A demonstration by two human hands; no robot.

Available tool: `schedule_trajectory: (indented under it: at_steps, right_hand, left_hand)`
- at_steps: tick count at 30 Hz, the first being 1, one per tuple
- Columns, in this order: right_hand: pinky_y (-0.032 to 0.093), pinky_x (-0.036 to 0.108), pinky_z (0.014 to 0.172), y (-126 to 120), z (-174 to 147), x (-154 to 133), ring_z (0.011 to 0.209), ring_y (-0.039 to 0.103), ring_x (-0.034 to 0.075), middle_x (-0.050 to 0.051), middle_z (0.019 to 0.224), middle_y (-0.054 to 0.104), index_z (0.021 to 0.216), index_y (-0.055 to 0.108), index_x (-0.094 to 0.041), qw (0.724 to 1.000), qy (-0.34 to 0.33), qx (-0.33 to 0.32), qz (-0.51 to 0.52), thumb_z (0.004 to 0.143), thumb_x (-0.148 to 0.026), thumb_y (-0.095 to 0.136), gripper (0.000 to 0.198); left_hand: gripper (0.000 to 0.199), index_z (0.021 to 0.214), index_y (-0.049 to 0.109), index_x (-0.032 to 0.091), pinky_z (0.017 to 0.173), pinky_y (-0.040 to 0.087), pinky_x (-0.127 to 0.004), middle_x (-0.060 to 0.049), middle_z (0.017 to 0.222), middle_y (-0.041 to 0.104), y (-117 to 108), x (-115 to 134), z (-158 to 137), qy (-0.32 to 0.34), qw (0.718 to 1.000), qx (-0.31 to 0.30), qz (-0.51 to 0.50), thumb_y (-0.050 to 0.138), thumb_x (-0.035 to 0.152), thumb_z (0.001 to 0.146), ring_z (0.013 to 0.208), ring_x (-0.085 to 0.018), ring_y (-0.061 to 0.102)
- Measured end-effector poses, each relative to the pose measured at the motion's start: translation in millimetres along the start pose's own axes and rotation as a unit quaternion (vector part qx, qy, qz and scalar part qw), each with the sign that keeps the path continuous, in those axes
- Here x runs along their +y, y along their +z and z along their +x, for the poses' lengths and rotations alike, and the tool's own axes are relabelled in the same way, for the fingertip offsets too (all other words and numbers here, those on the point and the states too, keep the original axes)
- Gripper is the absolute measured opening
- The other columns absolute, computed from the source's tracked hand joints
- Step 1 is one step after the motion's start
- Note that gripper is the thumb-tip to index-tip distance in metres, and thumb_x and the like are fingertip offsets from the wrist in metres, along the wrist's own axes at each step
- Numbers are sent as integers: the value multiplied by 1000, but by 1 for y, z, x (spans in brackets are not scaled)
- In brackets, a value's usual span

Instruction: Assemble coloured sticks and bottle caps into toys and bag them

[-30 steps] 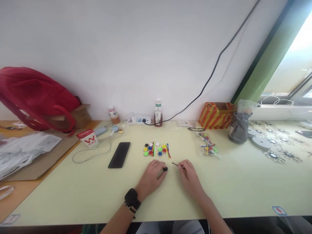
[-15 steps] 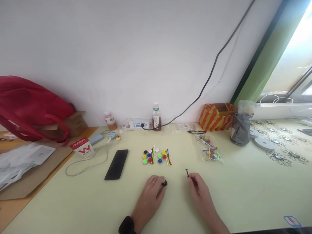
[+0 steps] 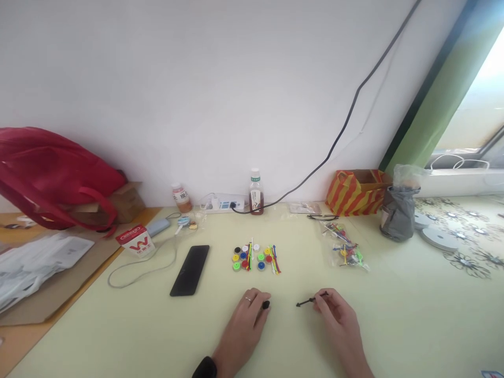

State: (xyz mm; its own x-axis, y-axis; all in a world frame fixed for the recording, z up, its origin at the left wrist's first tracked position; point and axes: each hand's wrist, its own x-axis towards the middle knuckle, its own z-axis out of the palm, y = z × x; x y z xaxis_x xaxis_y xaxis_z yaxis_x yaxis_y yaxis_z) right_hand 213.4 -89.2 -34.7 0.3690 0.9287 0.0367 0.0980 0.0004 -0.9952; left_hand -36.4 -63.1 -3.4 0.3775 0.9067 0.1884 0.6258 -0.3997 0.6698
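Observation:
My left hand, with a ring and a dark wristband, pinches a small round black disc just over the table. Between the thumb and fingers of my right hand is a thin black plastic stick, lying nearly level with its arrow-like tip pointing left. The disc and the stick are apart. Beyond my hands lie several small coloured discs in two groups, each beside a bundle of thin coloured sticks.
A black phone lies left of the discs. To the right are clear bags of coloured parts. Along the wall stand a bottle, a power strip, a striped bag and a grey bag. A red-white box sits left.
My right hand has moved slightly right and turned the black stick from near upright to nearly level. In my left hand the black disc has tilted. The view has shifted slightly.

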Motion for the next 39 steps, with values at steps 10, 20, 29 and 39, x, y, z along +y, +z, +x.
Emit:
schedule_trajectory:
  at_steps: [10,20,29,39]
  right_hand:
    - [52,31,68,3,1,-6,80,64,24,8,84,69,88,70,-19,1000,1,9,-23,87,-57,66,38]
    - [54,36,75,4,3,-9,83,66,26,8,89,69,95,67,-20,999,-38,-2,-29,90,-58,61,39]
    - [56,39,82,9,-2,-3,87,68,26,10,101,71,104,66,-23,995,-74,-44,-49,100,-54,50,35]
    - [55,33,78,17,3,-26,82,65,21,8,95,68,107,67,-22,980,-136,-144,-3,104,-48,47,32]
  left_hand:
    - [24,118,68,28,101,57,-42,-8,116,69,3,-7,5,17,1000,8,-8,50,24,104,109,-25,68]
    - [21,118,65,25,103,56,-48,-10,119,68,1,0,6,36,999,18,4,54,24,100,113,-28,66]
    - [24,121,65,27,97,59,-43,-9,118,69,0,1,5,19,999,27,-37,60,27,97,107,-26,68]
    - [35,122,67,25,92,60,-42,-7,110,72,-7,10,24,1,991,38,-129,73,33,88,95,-23,69]
